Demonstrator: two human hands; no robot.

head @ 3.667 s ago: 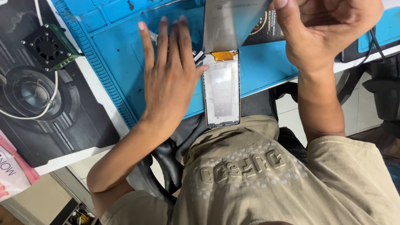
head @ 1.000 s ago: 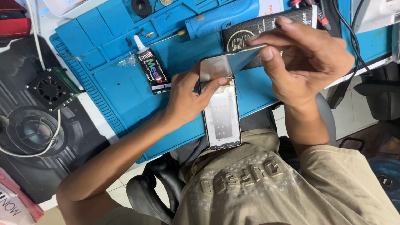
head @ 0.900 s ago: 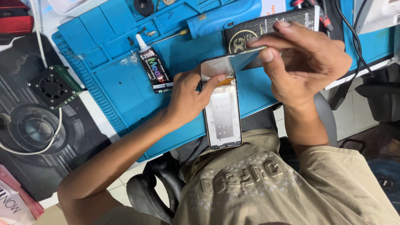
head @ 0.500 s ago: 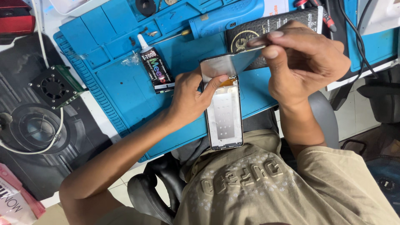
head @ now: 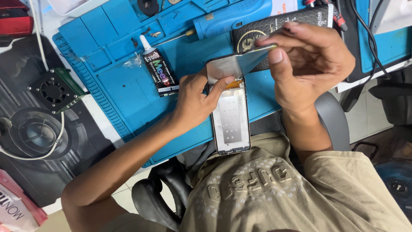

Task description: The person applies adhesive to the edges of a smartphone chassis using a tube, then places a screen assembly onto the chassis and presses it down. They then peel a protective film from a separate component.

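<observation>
Item, my left hand (head: 195, 103): grip pressed onto the phone frame (head: 231, 124), thumb laid across its upper end where an orange flex strip (head: 234, 83) shows, fingers curled against its left edge.

Item, phone frame: a long, pale metal-faced body with a dark rim, lying lengthwise toward me. Its upper part rests on the blue repair mat (head: 120, 86); its lower end juts past the edge of the bench, above my lap.

Item, my right hand (head: 307, 64): grip pinching the raised edge of the display panel (head: 236, 64), thumb below, fingertips on top. The panel stands tilted up from the frame's top end, its grey underside facing me, and is joined to the frame near the orange strip.

Item, glue tube (head: 158, 71): black with a white nozzle, lying flat on the mat just left of my left hand.

Item, black box (head: 274, 30): a long printed carton behind the panel, partly under my right fingers.

Item, blue power tool (head: 234, 17): lying at the mat's far side.

Item, small cooling fan (head: 53, 91): square, black, on the dark pad to the left of the mat, with a white cable (head: 43, 150) looping near it.
</observation>
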